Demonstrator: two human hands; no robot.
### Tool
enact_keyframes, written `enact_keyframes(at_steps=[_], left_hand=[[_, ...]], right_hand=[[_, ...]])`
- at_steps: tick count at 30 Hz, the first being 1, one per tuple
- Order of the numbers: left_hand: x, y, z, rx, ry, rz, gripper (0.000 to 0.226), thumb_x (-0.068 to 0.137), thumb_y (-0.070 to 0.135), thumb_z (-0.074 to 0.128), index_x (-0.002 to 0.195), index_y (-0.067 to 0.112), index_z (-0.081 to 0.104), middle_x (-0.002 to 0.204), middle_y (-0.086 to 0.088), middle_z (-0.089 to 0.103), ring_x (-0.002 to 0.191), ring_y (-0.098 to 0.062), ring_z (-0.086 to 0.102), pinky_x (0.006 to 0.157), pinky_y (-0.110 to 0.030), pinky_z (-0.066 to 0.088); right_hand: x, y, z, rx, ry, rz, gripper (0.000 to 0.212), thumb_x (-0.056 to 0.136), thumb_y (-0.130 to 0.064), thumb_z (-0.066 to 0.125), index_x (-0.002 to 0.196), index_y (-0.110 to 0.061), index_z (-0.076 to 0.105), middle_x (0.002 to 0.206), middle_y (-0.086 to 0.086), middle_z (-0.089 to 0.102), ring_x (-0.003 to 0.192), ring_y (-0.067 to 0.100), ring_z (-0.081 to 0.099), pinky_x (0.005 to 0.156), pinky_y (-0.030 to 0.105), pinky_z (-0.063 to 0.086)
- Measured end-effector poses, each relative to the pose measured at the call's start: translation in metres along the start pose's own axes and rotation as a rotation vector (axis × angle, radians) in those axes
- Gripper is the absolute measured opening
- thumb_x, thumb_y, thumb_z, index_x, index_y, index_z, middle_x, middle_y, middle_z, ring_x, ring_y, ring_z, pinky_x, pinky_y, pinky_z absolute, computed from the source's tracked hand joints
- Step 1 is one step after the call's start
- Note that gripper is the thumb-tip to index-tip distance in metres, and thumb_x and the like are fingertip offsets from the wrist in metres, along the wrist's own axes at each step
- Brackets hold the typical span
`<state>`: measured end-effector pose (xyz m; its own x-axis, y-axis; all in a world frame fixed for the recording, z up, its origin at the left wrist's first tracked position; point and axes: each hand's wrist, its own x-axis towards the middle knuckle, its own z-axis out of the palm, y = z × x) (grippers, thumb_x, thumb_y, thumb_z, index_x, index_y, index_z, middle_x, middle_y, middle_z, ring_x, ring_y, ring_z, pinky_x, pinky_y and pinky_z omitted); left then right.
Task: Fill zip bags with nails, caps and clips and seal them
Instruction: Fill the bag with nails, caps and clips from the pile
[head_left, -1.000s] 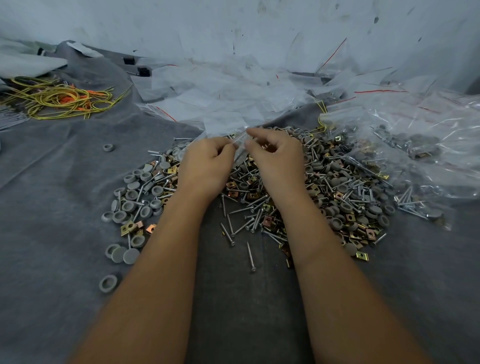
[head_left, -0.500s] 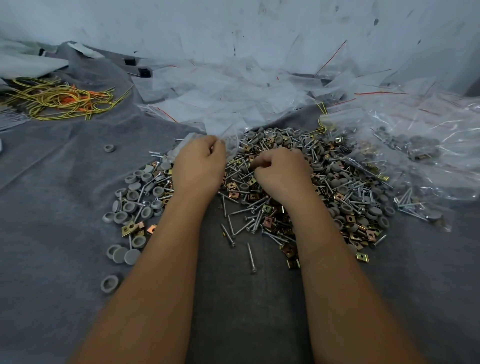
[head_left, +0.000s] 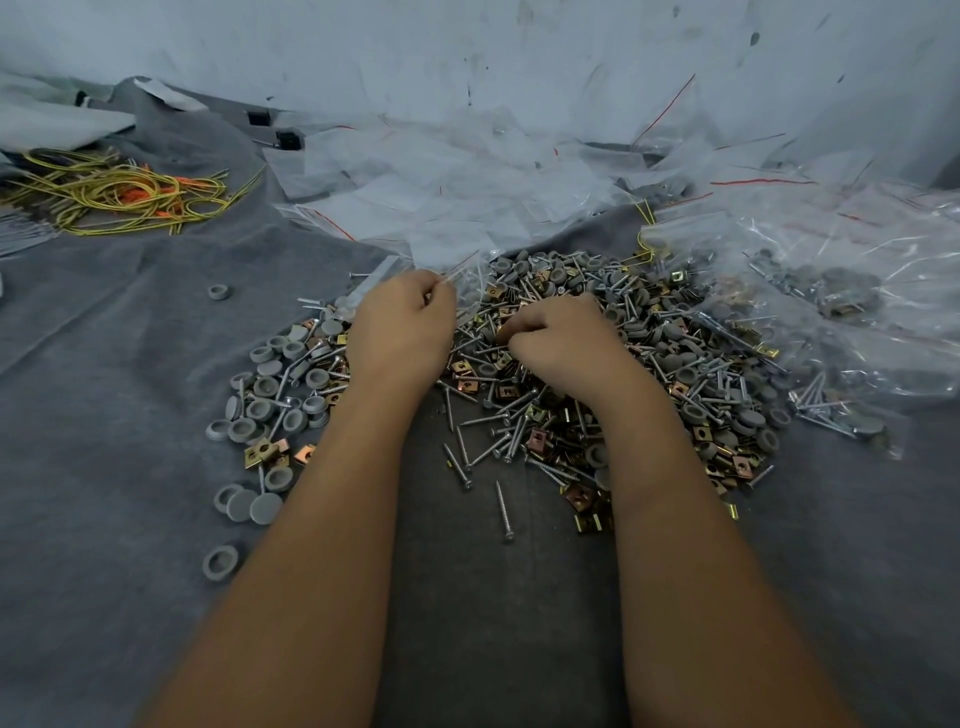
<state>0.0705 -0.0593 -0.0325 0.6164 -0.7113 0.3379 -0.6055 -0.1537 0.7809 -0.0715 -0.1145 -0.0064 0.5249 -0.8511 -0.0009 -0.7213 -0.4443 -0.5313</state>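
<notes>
Over the pile (head_left: 597, 374) on the tabletop | left hand (head_left: 402, 332) pinches an empty bag (head_left: 467, 291) at its mouth | right hand (head_left: 558, 338), fingers curled, picks at nails | tip: keep the mouth open, grab few bits

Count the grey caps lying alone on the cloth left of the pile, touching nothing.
2: far cap beyond the pile's upper-left edge, near cap beside the left forearm. Others may be hidden.

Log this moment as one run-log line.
left hand: pinches zip bag | right hand: fingers curled in hardware pile, contents hidden | phase: filling | bag: unsealed
</notes>
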Motion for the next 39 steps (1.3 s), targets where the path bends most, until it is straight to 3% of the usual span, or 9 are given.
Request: enact_keyframes(at_steps=[3, 7, 10, 13, 16, 20, 23, 30, 39], left_hand=[[0.0, 0.0, 0.0, 0.009, -0.009, 0.004, 0.03, 0.095, 0.028, 0.045, 0.096, 0.014, 0.072, 0.064, -0.001, 0.059, 0.056, -0.019, 0.048, 0.055, -0.031, 0.035], [0.0, 0.0, 0.0, 0.008, -0.013, 0.006, 0.03, 0.094, 0.027, 0.045, 0.093, 0.012, 0.071, 0.058, -0.001, 0.055, 0.052, -0.019, 0.045, 0.055, -0.031, 0.035], [-0.001, 0.001, 0.0, 0.004, -0.019, 0.011, 0.03, 0.095, 0.026, 0.045, 0.093, 0.011, 0.071, 0.056, 0.0, 0.052, 0.05, -0.018, 0.043, 0.054, -0.03, 0.034], [-0.001, 0.001, 0.0, -0.007, -0.022, 0.01, 0.03, 0.095, 0.026, 0.045, 0.093, 0.011, 0.071, 0.055, 0.0, 0.051, 0.049, -0.017, 0.042, 0.053, -0.029, 0.033], [-0.001, 0.0, -0.001, -0.022, -0.026, 0.01, 0.031, 0.095, 0.026, 0.044, 0.093, 0.011, 0.071, 0.054, 0.0, 0.051, 0.048, -0.017, 0.041, 0.053, -0.029, 0.033], [-0.001, -0.001, 0.0, -0.033, -0.019, 0.009, 0.031, 0.095, 0.026, 0.045, 0.093, 0.008, 0.07, 0.052, 0.0, 0.048, 0.048, -0.017, 0.04, 0.052, -0.029, 0.03], [0.0, -0.001, 0.001, -0.032, -0.02, 0.01, 0.031, 0.095, 0.026, 0.046, 0.093, 0.008, 0.071, 0.051, 0.002, 0.046, 0.047, -0.016, 0.04, 0.052, -0.028, 0.029], [-0.001, 0.001, -0.002, 0.015, -0.043, 0.059, 0.029, 0.095, 0.027, 0.046, 0.095, 0.014, 0.072, 0.068, -0.005, 0.065, 0.056, -0.019, 0.05, 0.056, -0.03, 0.037], [-0.004, 0.006, -0.003, -0.033, -0.116, 0.097, 0.037, 0.084, 0.038, 0.043, 0.091, 0.018, 0.073, 0.067, -0.006, 0.066, 0.067, -0.025, 0.061, 0.065, -0.041, 0.051]], right_hand=[[0.0, 0.0, 0.002, -0.052, -0.01, -0.031, 0.024, 0.08, -0.025, 0.06, 0.098, -0.039, 0.066, 0.081, -0.016, 0.032, 0.12, 0.025, 0.034, 0.097, 0.039, 0.032], [0.002, 0.001, 0.005, -0.004, 0.071, -0.053, 0.014, 0.083, -0.027, 0.063, 0.083, -0.04, 0.064, 0.096, -0.005, 0.063, 0.12, 0.026, 0.038, 0.094, 0.04, 0.04], [0.003, 0.002, 0.006, -0.022, 0.135, -0.06, 0.017, 0.088, -0.021, 0.062, 0.087, -0.033, 0.072, 0.103, -0.003, 0.068, 0.118, 0.027, 0.046, 0.097, 0.045, 0.044], [0.004, 0.002, 0.007, 0.025, 0.182, -0.074, 0.015, 0.09, -0.017, 0.062, 0.085, -0.029, 0.07, 0.09, -0.01, 0.066, 0.1, 0.022, 0.059, 0.093, 0.045, 0.048], [0.006, 0.005, 0.005, 0.157, 0.238, -0.065, 0.018, 0.091, -0.013, 0.061, 0.082, -0.027, 0.063, 0.074, -0.016, 0.055, 0.075, 0.012, 0.06, 0.077, 0.041, 0.055], [0.006, 0.005, 0.005, 0.32, 0.3, -0.061, 0.018, 0.09, -0.008, 0.063, 0.083, -0.025, 0.064, 0.074, -0.016, 0.057, 0.068, 0.001, 0.055, 0.058, 0.021, 0.047], [0.007, 0.002, 0.003, 0.419, 0.405, -0.087, 0.022, 0.088, -0.007, 0.064, 0.082, -0.027, 0.064, 0.076, -0.013, 0.061, 0.072, 0.0, 0.057, 0.061, 0.013, 0.042], [0.006, -0.003, 0.001, 0.691, 0.6, -0.155, 0.028, 0.084, -0.004, 0.067, 0.073, -0.03, 0.064, 0.072, -0.012, 0.065, 0.068, 0.001, 0.061, 0.062, 0.014, 0.047], [0.008, -0.011, 0.017, 0.629, 0.557, -0.232, 0.014, 0.083, -0.004, 0.07, 0.084, -0.018, 0.069, 0.08, -0.004, 0.069, 0.078, 0.009, 0.066, 0.074, 0.026, 0.056]])
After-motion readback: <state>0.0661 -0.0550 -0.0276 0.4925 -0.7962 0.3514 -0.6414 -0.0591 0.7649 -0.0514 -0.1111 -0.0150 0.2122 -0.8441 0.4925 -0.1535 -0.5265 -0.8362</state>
